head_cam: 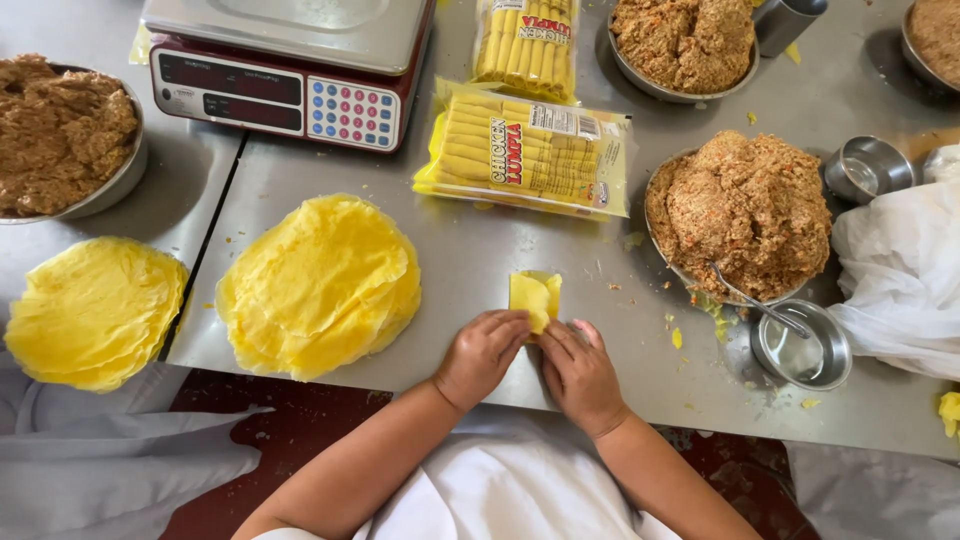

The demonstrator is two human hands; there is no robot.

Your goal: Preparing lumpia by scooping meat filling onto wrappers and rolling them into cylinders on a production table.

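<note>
Both hands meet at the near edge of the steel table (480, 250), folded over a small yellow wrapper (535, 298). The left hand (482, 355) curls its fingers onto the wrapper's left side; the right hand (578, 375) pinches its lower right corner, perhaps over filling, though that is hidden. A stack of yellow wrappers (320, 285) lies just left, a bowl of minced filling (742, 212) to the right.
</note>
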